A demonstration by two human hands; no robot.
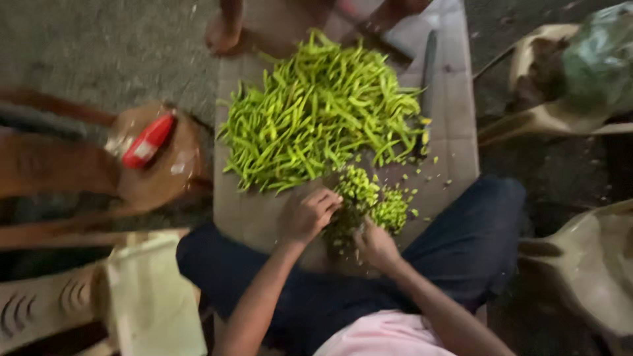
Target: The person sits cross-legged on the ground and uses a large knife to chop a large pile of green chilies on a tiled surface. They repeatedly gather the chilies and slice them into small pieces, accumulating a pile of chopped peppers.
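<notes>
head view looks down as the left hand (306, 214), fingers curled on the small mound of chopped green chilli pieces (369, 201), and the right hand (376, 244), grip hidden, work just below the big heap of long green chillies (316, 112) on the pale board (455, 138).

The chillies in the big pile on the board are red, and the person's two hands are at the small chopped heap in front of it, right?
Not quite. The head view shows the big pile of chillies is green, not red. The rest holds: the left hand and right hand are both at the small chopped heap in front of it, on the board.
</notes>
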